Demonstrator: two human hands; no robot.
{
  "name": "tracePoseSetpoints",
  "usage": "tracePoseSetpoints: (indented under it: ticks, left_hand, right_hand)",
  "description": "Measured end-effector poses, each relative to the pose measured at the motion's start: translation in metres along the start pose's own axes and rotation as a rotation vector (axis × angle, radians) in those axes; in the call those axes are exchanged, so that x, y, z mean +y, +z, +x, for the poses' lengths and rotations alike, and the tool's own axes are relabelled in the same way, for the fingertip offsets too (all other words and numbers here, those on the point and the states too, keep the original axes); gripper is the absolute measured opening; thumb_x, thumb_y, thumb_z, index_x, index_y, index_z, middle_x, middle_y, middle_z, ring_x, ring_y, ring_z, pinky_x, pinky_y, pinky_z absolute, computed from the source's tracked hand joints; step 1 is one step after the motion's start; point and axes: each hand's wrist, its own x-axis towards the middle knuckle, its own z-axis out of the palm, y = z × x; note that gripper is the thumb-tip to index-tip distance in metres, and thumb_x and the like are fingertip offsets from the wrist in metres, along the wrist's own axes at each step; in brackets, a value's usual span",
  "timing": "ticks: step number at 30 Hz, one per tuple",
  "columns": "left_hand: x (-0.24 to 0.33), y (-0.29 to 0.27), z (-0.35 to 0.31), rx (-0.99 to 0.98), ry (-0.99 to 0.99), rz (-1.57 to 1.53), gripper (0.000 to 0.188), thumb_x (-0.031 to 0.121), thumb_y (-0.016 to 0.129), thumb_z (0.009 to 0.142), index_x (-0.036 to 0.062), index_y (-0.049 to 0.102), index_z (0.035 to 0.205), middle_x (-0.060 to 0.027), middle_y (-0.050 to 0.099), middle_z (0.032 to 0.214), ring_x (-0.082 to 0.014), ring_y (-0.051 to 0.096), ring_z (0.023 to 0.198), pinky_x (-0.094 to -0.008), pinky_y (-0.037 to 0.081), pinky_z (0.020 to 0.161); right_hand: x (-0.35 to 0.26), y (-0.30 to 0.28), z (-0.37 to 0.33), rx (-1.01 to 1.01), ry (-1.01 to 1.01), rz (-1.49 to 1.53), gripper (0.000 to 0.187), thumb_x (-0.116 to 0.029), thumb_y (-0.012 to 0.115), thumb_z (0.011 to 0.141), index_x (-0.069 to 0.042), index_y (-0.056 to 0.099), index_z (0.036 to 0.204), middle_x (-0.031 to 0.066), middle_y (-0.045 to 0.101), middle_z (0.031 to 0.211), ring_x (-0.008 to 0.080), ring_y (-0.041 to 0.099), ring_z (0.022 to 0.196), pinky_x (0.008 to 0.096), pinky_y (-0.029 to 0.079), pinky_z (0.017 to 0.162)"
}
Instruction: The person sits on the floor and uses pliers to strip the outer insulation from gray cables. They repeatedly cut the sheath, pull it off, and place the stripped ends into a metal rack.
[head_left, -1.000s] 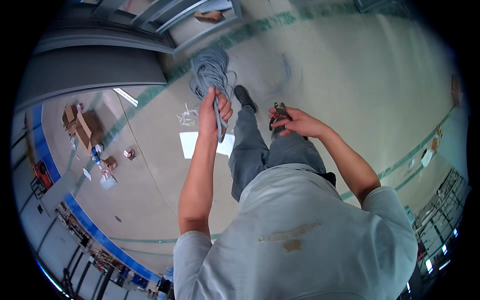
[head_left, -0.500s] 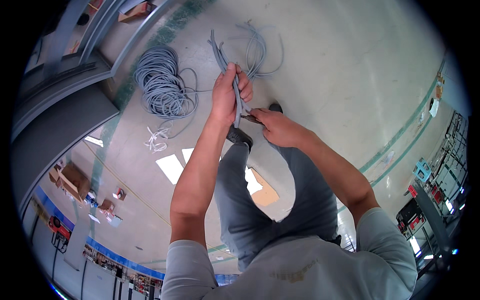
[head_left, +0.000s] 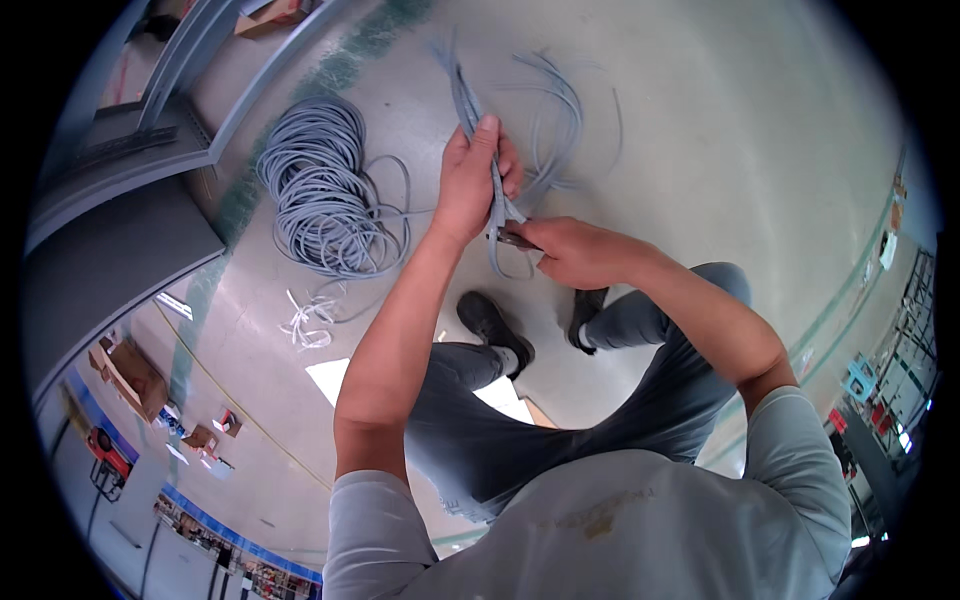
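Note:
My left hand [head_left: 478,178] is closed around a bundle of grey cables [head_left: 463,98], whose far ends stick out beyond the fist and look blurred. The near ends hang below it, close to my right hand [head_left: 578,250]. That hand is closed on a dark hand tool that looks like pliers [head_left: 514,240], its head at the cable ends. Whether the jaws grip a cable I cannot tell. More grey cable [head_left: 572,110] trails in loose loops beyond my hands. A big coil of grey cable [head_left: 318,190] lies on the floor to the left.
White strips [head_left: 305,320] lie beside the coil, and white sheets [head_left: 328,380] are near my left leg. A grey metal frame [head_left: 120,240] stands at the left. Cardboard boxes [head_left: 138,380] sit farther down that side. My dark shoes [head_left: 490,325] are below my hands.
My knees have spread and my body sits lower. Both hands have shifted slightly right with the cables and tool, and the loose loops have swung right.

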Motion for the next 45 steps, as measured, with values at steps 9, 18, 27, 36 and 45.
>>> tracePoseSetpoints:
  ticks: [9,18,27,36,45]
  left_hand:
    - [-0.011,-0.044,0.047,0.026,0.259,0.333,0.031,0.036,0.049,0.109,0.0073,0.047,0.096,-0.0026,0.048,0.068,-0.0135,0.048,0.050,-0.0286,0.039,0.047]
    - [-0.029,-0.054,0.051,0.087,0.216,0.418,0.032,0.037,0.050,0.108,0.0082,0.047,0.093,-0.0019,0.049,0.067,-0.0134,0.050,0.051,-0.0290,0.040,0.047]
    - [-0.032,-0.059,0.060,0.153,0.134,0.346,0.031,0.036,0.051,0.107,0.0081,0.047,0.094,-0.0025,0.050,0.067,-0.0147,0.051,0.052,-0.0315,0.041,0.048]
    - [-0.033,-0.063,0.066,0.186,0.014,0.251,0.030,0.035,0.051,0.107,0.0054,0.051,0.100,-0.0046,0.054,0.068,-0.0181,0.053,0.052,-0.0342,0.043,0.049]
    - [-0.018,-0.093,0.090,0.130,-0.196,0.363,0.039,0.037,0.046,0.109,0.0013,0.061,0.108,-0.0080,0.064,0.078,-0.0251,0.070,0.067,-0.0361,0.055,0.059]
  right_hand:
    - [0.052,0.005,0.077,0.157,-0.131,-0.161,0.044,-0.003,0.049,0.088,0.002,0.051,0.132,0.0231,0.059,0.119,0.0410,0.060,0.110,0.0479,0.047,0.095]
    - [0.075,0.026,0.085,0.258,-0.136,-0.213,0.037,-0.006,0.050,0.091,0.004,0.054,0.127,0.0237,0.056,0.115,0.0431,0.058,0.110,0.0508,0.047,0.095]
    - [0.070,0.018,0.090,0.258,-0.071,-0.348,0.035,-0.020,0.054,0.100,0.004,0.057,0.125,0.0234,0.058,0.113,0.0419,0.056,0.113,0.0497,0.046,0.098]
    - [0.072,0.006,0.099,0.132,-0.034,-0.314,0.035,-0.032,0.049,0.104,0.000,0.060,0.112,0.0238,0.067,0.099,0.0432,0.063,0.100,0.0528,0.049,0.089]
    - [0.087,0.001,0.108,0.206,-0.038,-0.244,0.036,-0.034,0.051,0.103,0.001,0.057,0.107,0.0231,0.067,0.093,0.0449,0.064,0.092,0.0523,0.049,0.081]
